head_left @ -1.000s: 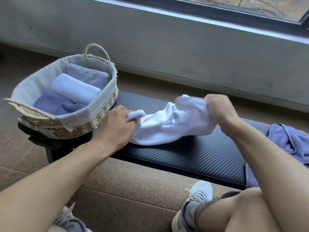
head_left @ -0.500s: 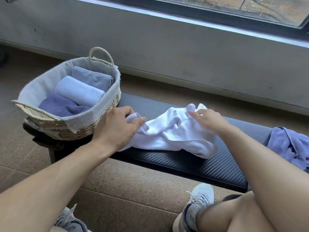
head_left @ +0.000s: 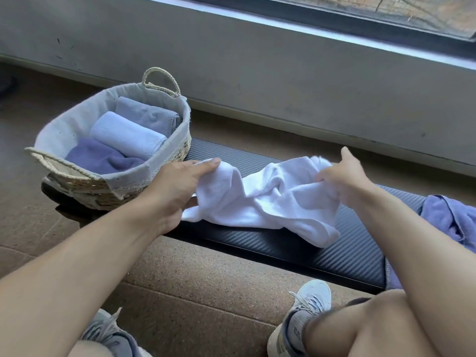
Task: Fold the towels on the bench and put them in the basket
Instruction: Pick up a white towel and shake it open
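Observation:
A crumpled white towel (head_left: 260, 202) lies stretched across the black bench (head_left: 334, 253). My left hand (head_left: 175, 186) pinches its left end between thumb and fingers. My right hand (head_left: 345, 179) grips its right end, thumb raised. At the bench's left end stands a woven basket (head_left: 167, 161) with a cloth lining; inside it lie three rolled towels: a grey-blue one (head_left: 149, 115), a light blue one (head_left: 126, 134) and a purple one (head_left: 100, 157). A loose purple towel (head_left: 453, 217) lies bunched at the right end of the bench.
A grey wall (head_left: 257, 63) with a window sill runs behind the bench. My bare knee (head_left: 373, 328) and two grey sneakers (head_left: 304, 318) are on the brown floor in front of the bench.
The white towel was bunched high in my right hand; it has dropped onto the bench. Both hands have taken its ends and drawn it out lengthwise.

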The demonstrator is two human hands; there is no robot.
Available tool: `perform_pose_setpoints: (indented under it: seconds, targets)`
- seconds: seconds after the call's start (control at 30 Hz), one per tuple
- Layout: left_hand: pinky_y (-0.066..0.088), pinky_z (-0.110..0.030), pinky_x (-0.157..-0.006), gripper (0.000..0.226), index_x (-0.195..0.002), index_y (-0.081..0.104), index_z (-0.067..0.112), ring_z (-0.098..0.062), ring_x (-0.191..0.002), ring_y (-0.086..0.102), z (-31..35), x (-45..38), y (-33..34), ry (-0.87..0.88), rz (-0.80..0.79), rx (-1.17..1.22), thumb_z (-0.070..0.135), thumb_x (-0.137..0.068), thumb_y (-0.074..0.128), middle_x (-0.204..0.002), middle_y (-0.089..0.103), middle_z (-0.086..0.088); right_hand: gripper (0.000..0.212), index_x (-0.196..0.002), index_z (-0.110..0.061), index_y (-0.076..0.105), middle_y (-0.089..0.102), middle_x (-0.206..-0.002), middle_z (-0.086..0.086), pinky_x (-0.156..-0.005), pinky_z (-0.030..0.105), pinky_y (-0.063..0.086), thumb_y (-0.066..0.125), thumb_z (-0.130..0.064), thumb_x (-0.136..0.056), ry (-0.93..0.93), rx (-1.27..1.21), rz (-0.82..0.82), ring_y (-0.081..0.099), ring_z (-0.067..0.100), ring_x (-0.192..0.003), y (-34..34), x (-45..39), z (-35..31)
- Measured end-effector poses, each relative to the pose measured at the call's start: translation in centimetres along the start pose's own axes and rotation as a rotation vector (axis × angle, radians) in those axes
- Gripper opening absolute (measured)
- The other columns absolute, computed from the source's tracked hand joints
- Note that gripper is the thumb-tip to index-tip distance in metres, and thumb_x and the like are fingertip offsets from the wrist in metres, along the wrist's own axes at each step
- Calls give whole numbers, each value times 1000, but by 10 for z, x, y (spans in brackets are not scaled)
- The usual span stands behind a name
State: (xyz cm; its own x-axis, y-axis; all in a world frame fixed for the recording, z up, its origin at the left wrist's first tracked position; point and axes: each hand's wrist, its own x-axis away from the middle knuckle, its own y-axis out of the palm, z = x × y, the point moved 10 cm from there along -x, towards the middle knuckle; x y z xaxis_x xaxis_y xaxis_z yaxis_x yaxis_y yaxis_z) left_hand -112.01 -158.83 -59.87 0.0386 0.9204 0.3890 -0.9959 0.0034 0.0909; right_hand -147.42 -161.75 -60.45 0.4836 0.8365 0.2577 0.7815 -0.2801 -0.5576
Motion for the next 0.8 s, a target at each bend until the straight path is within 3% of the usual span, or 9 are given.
perform_pose_setpoints:
  seconds: [0.1, 0.2, 0.3, 0.37, 0.47, 0.53, 0.6, 0.7, 0.8]
  targets:
    - [54, -35, -77, 36, -97, 79, 11, -23, -82, 70, 0, 2, 3, -4, -13, 23, 42, -80, 81, -98, 78, -13, 109, -161, -22, 20, 63, -129, -3, -93, 44, 56, 80, 4, -75, -105, -270, -35, 68, 23, -110, -8, 18, -28]
    - [50, -38, -81, 36, -90, 76, 14, -23, -84, 66, -1, 4, 4, -4, 7, 93, 45, -72, 84, -93, 75, -9, 78, -149, -22, 48, 72, -119, 3, -98, 43, 55, 79, 1, -81, -250, -413, -218, 72, 22, -107, 11, 59, -63]
    - [49, -46, -101, 47, -105, 76, 6, -29, -105, 68, -3, 5, 10, 11, -8, 136, 40, -74, 85, -114, 74, -16, 48, -127, -23, 67, 76, -109, 5, -91, 41, 59, 79, -5, -84, -360, -345, -301, 73, 21, -101, 38, 103, -85]
    - [46, -52, -108, 35, -110, 74, 2, -35, -115, 67, -8, 8, 16, -1, -28, 152, 28, -86, 78, -117, 73, -20, 37, -117, -25, 72, 76, -102, 5, -80, 38, 61, 79, -8, -85, -416, -224, -358, 74, 19, -90, 61, 127, -90]
    - [53, -45, -97, 18, -104, 75, 6, -25, -96, 72, -14, 14, 22, -19, -35, 153, 19, -93, 70, -105, 77, -13, 37, -122, -25, 68, 72, -98, 0, -69, 24, 56, 77, -13, -88, -461, -97, -501, 68, 4, -77, 96, 152, -89]
    - [54, -37, -85, 12, -97, 76, 11, -18, -84, 71, -15, 16, 18, -18, -20, 140, 20, -93, 70, -97, 78, -8, 30, -123, -24, 65, 74, -97, 3, -74, 29, 58, 71, -22, -94, -450, -115, -545, 69, 9, -81, 105, 156, -88]
    - [54, -34, -81, 11, -95, 76, 13, -16, -80, 72, -14, 16, 16, -18, -31, 128, 22, -93, 70, -95, 79, -7, 26, -125, -19, 61, 75, -93, 8, -76, 38, 60, 64, -19, -99, -400, -219, -552, 73, 19, -83, 104, 150, -87]
    - [56, -27, -70, 11, -97, 76, 14, -12, -76, 72, -12, 18, 20, -1, -68, 101, 22, -91, 72, -93, 79, -5, 41, -130, -17, 57, 72, -81, 5, -71, 35, 60, 72, -10, -92, -361, -274, -517, 74, 22, -77, 99, 140, -84]
    - [54, -21, -59, 12, -99, 77, 15, -9, -71, 71, -12, 21, 25, -1, -100, 89, 21, -90, 73, -90, 78, -2, 44, -125, -18, 62, 71, -77, 1, -73, 39, 62, 81, -11, -85, -403, -161, -490, 73, 20, -73, 97, 137, -85]
